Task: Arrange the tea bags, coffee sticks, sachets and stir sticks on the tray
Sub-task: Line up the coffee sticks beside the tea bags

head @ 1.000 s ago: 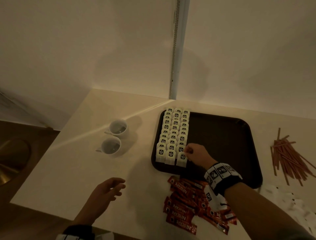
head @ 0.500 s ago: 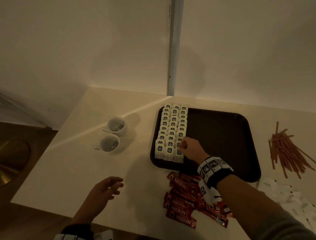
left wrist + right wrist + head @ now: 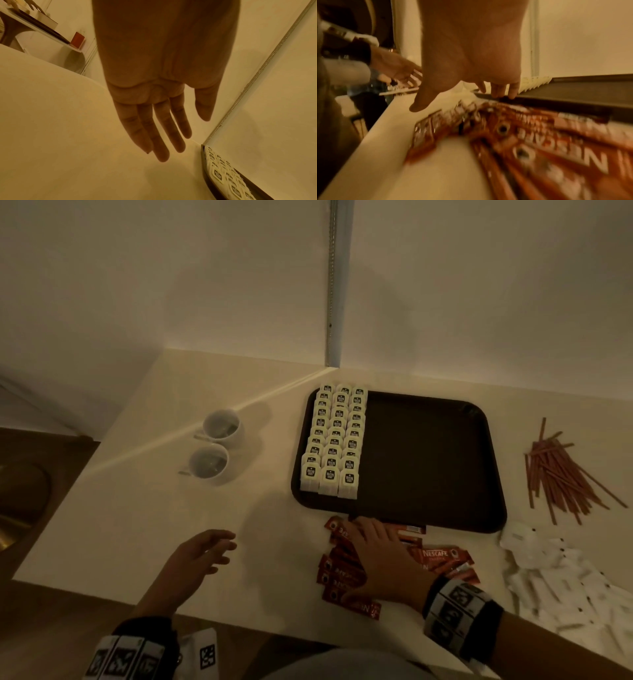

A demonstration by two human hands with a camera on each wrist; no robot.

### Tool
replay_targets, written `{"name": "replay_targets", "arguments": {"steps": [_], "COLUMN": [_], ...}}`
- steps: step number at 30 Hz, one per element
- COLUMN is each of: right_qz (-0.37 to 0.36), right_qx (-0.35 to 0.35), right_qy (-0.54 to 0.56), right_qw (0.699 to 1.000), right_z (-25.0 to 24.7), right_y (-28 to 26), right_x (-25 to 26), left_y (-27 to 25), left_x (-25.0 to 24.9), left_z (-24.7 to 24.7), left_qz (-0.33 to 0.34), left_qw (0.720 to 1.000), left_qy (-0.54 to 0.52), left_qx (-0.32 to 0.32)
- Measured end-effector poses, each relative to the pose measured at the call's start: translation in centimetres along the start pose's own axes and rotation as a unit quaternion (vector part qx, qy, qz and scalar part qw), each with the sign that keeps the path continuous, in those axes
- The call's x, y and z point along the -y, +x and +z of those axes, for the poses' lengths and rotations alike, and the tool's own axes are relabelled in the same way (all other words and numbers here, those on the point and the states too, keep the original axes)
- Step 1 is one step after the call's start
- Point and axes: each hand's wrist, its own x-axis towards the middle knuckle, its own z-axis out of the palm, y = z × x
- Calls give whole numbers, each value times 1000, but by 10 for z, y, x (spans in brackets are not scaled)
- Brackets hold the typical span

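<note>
A dark brown tray (image 3: 428, 460) lies on the pale counter. White tea bags (image 3: 334, 440) stand in three rows along its left side, also seen in the left wrist view as tea bags (image 3: 223, 175). Red coffee sticks (image 3: 442, 556) lie in a loose pile in front of the tray. My right hand (image 3: 373, 556) lies spread over that pile with straight fingers reaching the tray's front rim; in the right wrist view the fingertips (image 3: 496, 93) touch the tray rim (image 3: 573, 97) above the blurred coffee sticks (image 3: 539, 142). My left hand (image 3: 202, 553) hovers open and empty over bare counter.
Two white cups (image 3: 215, 446) stand left of the tray. Brown stir sticks (image 3: 561, 474) lie scattered at the right, and white sachets (image 3: 575, 587) are heaped at the front right. A wall corner with a metal strip (image 3: 332, 285) rises behind the tray.
My right hand left the front tea bags on the tray and came back toward me onto the coffee stick pile. The left hand stayed in place.
</note>
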Motion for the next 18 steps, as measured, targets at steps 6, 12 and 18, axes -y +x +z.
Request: {"name": "replay_targets", "arguments": {"steps": [6, 12, 18], "right_qz": [-17, -38, -61], "right_qx": [-17, -50, -77], "right_qy": [-13, 26, 76], "right_qw": [1000, 998, 992], "right_z": [21, 14, 6], "right_y": [15, 19, 21], "right_x": [-3, -3, -5], "left_y": [-2, -5, -1], "left_x": [4, 2, -12], "left_z": [5, 5, 14], "left_qz": [-8, -9, 14], "left_qw": [1000, 1000, 999], "left_qy": [6, 2, 3], "left_qx": [18, 27, 32]}}
